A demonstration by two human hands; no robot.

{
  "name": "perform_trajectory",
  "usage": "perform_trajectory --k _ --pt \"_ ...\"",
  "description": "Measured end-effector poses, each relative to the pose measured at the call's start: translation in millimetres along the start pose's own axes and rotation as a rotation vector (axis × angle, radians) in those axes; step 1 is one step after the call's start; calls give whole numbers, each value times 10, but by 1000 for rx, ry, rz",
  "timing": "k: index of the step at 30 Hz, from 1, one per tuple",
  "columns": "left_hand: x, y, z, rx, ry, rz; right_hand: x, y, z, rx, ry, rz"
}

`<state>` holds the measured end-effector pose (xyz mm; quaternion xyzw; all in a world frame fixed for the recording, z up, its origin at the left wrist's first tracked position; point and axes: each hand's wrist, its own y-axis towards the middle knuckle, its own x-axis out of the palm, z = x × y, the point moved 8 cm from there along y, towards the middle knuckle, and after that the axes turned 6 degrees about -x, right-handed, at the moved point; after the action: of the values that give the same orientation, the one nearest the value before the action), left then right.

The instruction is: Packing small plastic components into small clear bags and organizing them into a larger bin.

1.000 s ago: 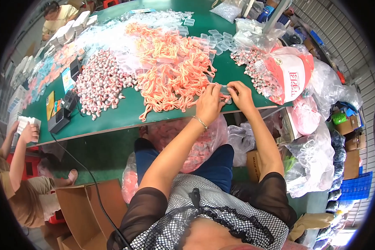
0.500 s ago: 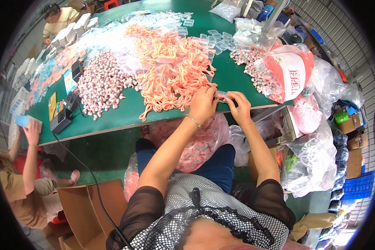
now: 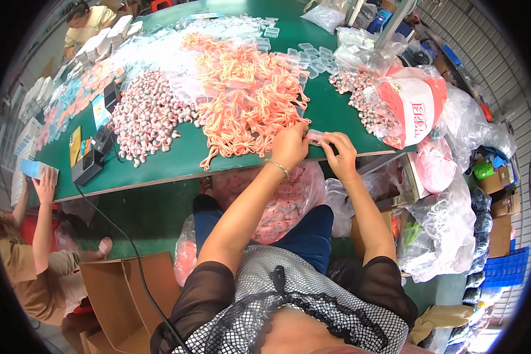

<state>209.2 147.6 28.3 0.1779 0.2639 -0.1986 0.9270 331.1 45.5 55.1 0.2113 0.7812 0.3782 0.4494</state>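
Close to the table's front edge, my two hands meet around a small clear plastic case (image 3: 315, 135) with something pinkish inside. My left hand (image 3: 289, 146) pinches its left end, the fingertips partly hidden behind the knuckles. On its right end, the thumb and fingers of my right hand (image 3: 340, 152) are closed. Just left of my left hand lies a big heap of orange looped cords (image 3: 248, 112), mixed with clear cases. Further left is a pile of small pink-and-grey rounded pieces (image 3: 144, 112).
A red-and-white bag (image 3: 416, 106) spills similar small pieces at the right of the green table (image 3: 330, 97). Loose clear cases (image 3: 314, 59) lie behind. A black device (image 3: 88, 167) with a cable stands at left. Co-workers sit at left, one hand (image 3: 45, 184) on a box. An open carton (image 3: 130, 295) stands below.
My hands stay at nearly the same spot, still holding the small case, with only slight finger movement. The whole view has shifted a little. The co-worker's box at left has tilted slightly.
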Motion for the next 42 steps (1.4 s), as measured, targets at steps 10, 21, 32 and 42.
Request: perform_trajectory --k 10,21,32,42 --pt "48 36 -80 -93 2 -3 5 -12 17 21 19 24" --pt "-16 -80 8 -124 36 146 5 -41 43 17 30 56" --pt "-43 -125 0 -92 62 199 1 -40 1 -16 28 73" --pt "16 -4 -114 -195 -54 148 1 -31 -22 -16 21 81"
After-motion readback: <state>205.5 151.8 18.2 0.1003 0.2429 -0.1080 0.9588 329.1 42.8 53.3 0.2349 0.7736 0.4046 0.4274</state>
